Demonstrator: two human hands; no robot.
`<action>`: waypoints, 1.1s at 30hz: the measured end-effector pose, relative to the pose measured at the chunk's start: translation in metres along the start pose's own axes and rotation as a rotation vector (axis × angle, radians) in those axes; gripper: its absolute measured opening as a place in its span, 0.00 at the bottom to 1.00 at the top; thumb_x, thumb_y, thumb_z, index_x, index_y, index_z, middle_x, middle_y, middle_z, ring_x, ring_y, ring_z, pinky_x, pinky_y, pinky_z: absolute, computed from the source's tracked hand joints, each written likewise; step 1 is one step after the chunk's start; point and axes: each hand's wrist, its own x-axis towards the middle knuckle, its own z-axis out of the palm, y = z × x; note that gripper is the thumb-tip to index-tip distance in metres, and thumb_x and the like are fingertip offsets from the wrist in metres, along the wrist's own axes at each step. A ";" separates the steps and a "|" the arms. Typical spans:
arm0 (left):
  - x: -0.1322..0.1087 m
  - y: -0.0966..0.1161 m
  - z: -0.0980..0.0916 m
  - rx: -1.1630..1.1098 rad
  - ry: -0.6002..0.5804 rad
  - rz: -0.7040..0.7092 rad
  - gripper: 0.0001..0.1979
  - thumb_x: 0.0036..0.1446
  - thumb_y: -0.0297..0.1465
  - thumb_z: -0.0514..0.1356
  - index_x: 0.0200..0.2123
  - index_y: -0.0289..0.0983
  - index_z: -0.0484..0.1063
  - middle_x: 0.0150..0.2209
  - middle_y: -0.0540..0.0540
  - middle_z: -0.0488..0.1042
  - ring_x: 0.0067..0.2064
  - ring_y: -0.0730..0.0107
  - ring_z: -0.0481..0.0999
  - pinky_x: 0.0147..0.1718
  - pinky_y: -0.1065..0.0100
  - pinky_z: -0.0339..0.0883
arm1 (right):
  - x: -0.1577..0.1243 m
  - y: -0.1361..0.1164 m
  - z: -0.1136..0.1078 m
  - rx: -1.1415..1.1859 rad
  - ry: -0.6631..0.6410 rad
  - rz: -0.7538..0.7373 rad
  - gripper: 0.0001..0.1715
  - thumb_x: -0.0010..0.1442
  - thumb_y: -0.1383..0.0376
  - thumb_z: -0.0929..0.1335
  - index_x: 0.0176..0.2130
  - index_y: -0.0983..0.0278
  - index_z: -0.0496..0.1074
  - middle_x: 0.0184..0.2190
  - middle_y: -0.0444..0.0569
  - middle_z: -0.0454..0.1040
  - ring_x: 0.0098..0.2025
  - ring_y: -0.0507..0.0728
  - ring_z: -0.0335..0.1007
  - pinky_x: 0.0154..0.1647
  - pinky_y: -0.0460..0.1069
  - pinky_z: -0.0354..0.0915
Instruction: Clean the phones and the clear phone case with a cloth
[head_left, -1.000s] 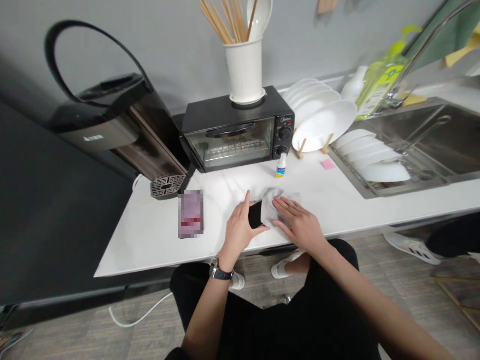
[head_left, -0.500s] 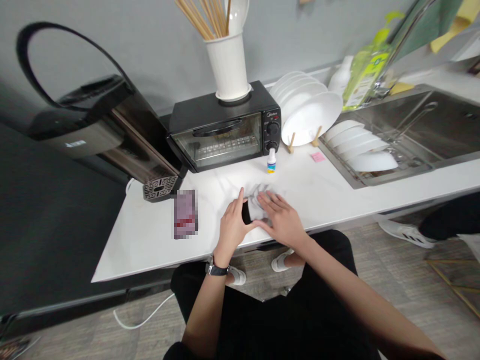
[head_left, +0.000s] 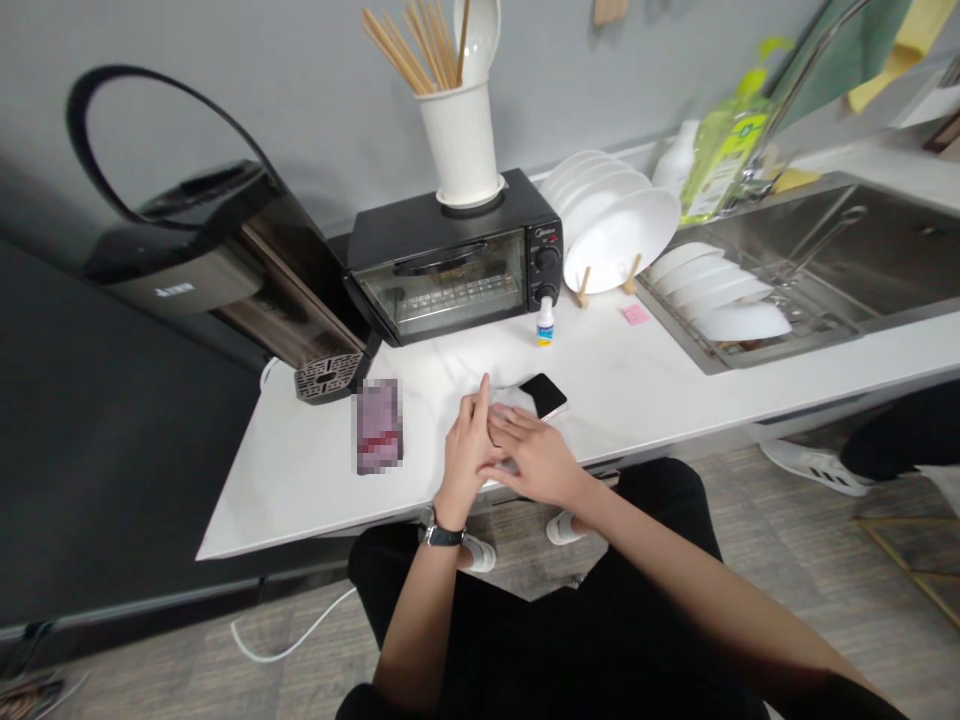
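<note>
So there's a black-screened phone (head_left: 544,392) lying on the white countertop (head_left: 292,500), its far-right end poking out from under a pale grey cloth (head_left: 514,397). The right hand (head_left: 534,455) is flat on the cloth, fingers stretched out and thumb apart, not gripping anything. The left hand (head_left: 466,445) is right up against it, index finger sticking up; can't tell if it's got hold of the phone's hidden end. Little white-capped bottle (head_left: 545,326) sits just behind, near the toaster oven (head_left: 450,270).
</note>
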 end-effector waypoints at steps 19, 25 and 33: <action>-0.002 -0.001 0.004 0.107 0.087 0.018 0.38 0.42 0.36 0.55 0.52 0.42 0.34 0.41 0.44 0.58 0.39 0.62 0.62 0.34 0.66 0.59 | -0.015 0.024 -0.008 -0.143 -0.047 0.047 0.26 0.52 0.57 0.53 0.50 0.63 0.48 0.50 0.45 0.50 0.52 0.52 0.37 0.52 0.52 0.41; -0.003 0.002 0.002 0.139 0.054 0.010 0.30 0.47 0.30 0.50 0.52 0.43 0.37 0.41 0.45 0.59 0.38 0.65 0.63 0.32 0.68 0.59 | -0.009 0.006 0.004 -0.139 -0.004 0.063 0.32 0.48 0.52 0.55 0.49 0.67 0.50 0.50 0.48 0.50 0.52 0.57 0.34 0.52 0.54 0.38; -0.004 0.005 0.000 0.129 0.062 0.005 0.36 0.43 0.35 0.53 0.52 0.44 0.34 0.42 0.45 0.58 0.42 0.62 0.60 0.35 0.67 0.58 | -0.016 0.030 -0.008 -0.142 0.025 0.111 0.28 0.51 0.57 0.54 0.50 0.65 0.47 0.50 0.49 0.49 0.52 0.55 0.37 0.51 0.54 0.41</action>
